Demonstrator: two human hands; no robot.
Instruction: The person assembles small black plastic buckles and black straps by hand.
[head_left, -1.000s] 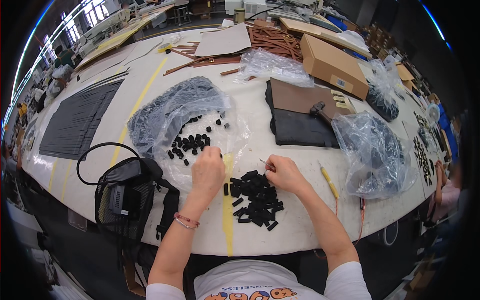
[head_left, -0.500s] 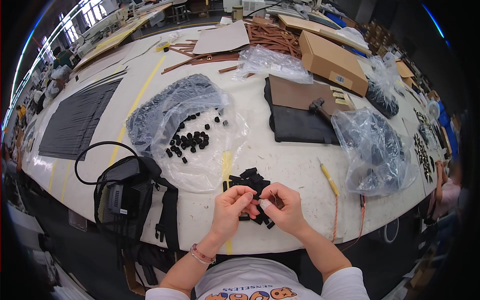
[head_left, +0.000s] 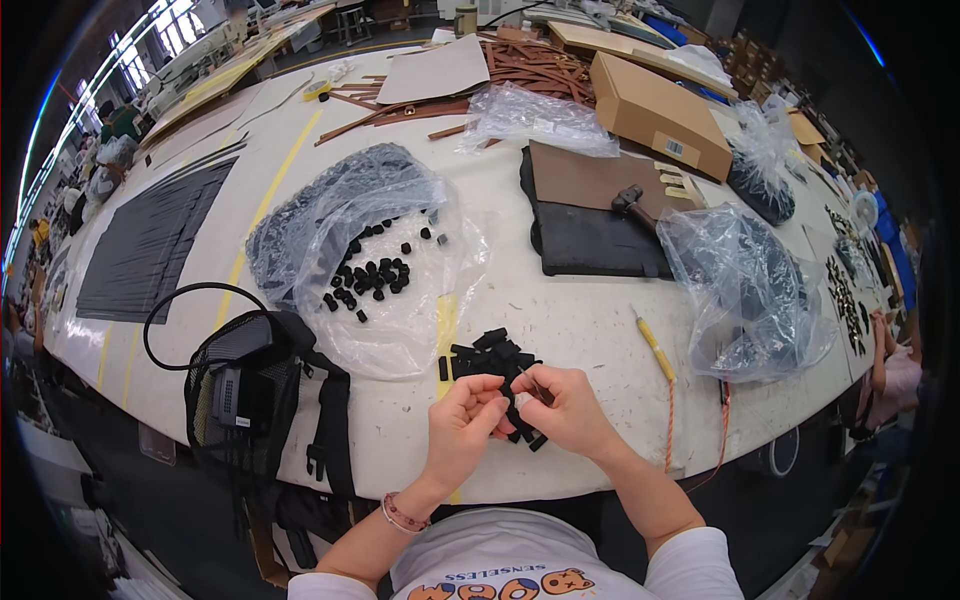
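My left hand point(head_left: 466, 422) and my right hand point(head_left: 566, 412) are close together over a pile of short black strip pieces point(head_left: 492, 352) near the table's front edge. The left fingers are curled in toward the thumb, and whatever they hold is hidden. My right thumb and forefinger are pinched together. A thin dark sliver shows at the right fingertips, too small to name, and something whitish point(head_left: 522, 400) covers the thumb tip. Beyond the pile, small black knobby pieces point(head_left: 372, 274) are scattered on and beside a clear plastic bag point(head_left: 380, 345).
A yellow-handled tool point(head_left: 655, 347) with an orange cord lies right of my hands. Farther off are a hammer point(head_left: 632, 200) on brown and black sheets, another plastic bag point(head_left: 745, 300), a cardboard box point(head_left: 660, 115) and brown strips point(head_left: 545, 68). A black mesh bag point(head_left: 240, 385) stands at left.
The view has shifted slightly. My hands are a little farther apart at the fingertips, with the left fingers more curled. The black pieces look unmoved.
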